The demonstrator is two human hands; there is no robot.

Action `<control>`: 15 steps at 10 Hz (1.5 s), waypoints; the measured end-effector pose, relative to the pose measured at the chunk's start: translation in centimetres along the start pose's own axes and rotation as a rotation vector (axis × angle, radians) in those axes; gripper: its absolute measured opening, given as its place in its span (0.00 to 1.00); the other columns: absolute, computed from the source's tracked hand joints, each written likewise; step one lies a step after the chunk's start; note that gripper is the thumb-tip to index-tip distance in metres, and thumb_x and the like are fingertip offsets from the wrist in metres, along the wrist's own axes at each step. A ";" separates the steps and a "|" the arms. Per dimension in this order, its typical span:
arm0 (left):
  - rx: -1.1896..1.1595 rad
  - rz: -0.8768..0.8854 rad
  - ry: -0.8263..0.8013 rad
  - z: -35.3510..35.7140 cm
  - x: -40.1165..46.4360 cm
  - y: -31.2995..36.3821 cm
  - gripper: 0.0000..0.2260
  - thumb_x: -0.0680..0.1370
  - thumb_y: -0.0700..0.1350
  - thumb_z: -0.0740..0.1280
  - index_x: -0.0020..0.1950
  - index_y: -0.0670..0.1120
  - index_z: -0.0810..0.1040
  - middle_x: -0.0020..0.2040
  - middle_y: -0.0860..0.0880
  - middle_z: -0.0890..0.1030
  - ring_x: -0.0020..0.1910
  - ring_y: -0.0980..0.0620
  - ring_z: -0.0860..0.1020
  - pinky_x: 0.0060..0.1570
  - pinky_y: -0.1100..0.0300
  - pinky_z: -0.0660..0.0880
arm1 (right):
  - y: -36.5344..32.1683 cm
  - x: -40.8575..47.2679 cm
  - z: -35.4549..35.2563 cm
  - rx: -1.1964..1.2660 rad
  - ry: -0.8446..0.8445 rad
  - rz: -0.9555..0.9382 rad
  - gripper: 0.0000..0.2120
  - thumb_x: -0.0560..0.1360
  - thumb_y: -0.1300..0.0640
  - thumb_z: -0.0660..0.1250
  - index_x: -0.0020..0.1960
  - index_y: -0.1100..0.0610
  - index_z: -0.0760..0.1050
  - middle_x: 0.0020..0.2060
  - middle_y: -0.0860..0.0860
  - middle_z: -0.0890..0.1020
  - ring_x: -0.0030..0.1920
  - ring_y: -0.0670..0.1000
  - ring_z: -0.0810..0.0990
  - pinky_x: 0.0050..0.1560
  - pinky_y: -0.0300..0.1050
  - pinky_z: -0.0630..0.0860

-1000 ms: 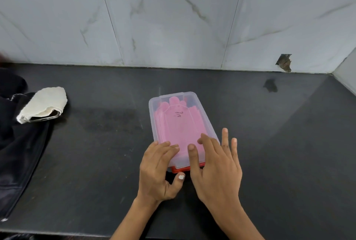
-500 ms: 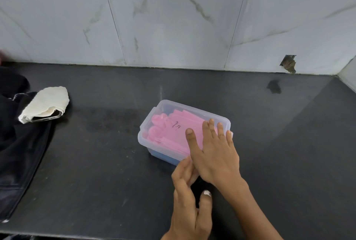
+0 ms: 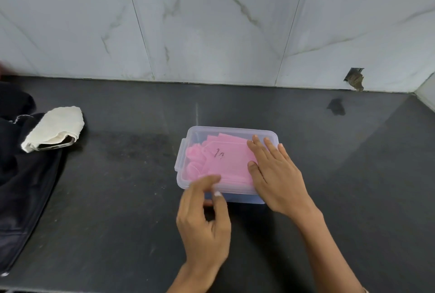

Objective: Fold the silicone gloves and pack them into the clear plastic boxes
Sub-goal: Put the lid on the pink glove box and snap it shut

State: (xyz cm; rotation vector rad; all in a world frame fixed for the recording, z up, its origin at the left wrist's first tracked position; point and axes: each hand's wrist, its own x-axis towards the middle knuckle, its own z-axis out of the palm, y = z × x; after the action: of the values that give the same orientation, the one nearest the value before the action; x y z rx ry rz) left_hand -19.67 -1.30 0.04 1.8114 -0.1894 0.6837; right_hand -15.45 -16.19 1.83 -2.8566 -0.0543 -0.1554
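Head view: The clear plastic box (image 3: 227, 163) is sitting on the dark countertop (image 3: 117, 198), near the centre, with its lid on. The pink silicone gloves (image 3: 226, 159) are lying folded inside it, visible through the lid; a dark handwritten mark is showing above them.

The right hand (image 3: 275, 175) is lying flat on the right part of the lid, fingers straight and slightly spread, pressing down. The left hand (image 3: 203, 217) is working at the near edge of the box, fingers and thumb curled toward the lid rim; motion blur is hiding whether they are actually pinching the rim or a latch, so its grip cannot be determined.

Risks, as judged from this position:
- Pressure is acting on the right side only. The left end of the lid may be staying unseated.
- A latch pull at the near edge may be sliding the box on the smooth countertop.
- Glove material may be sitting between lid and rim, preventing closure.

A cloth-wrapped phone (image 3: 53, 132) is resting on dark fabric (image 3: 21, 186) at the far left, well apart.
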 end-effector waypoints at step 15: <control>0.875 0.051 -0.694 3.0 7.4 -3.7 0.35 0.78 0.64 0.45 0.77 0.44 0.42 0.78 0.47 0.43 0.77 0.50 0.43 0.74 0.55 0.41 | -0.8 -1.9 3.6 1.472 0.649 0.769 0.35 0.69 0.59 0.74 0.72 0.49 0.63 0.63 0.48 0.74 0.60 0.50 0.76 0.58 0.48 0.76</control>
State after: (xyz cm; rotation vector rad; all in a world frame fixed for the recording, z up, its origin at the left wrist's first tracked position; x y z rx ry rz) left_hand -10.90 -1.28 0.40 2.8555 -0.4413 0.1162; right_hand -16.97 -14.42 -1.61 -1.1433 0.7111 -0.5575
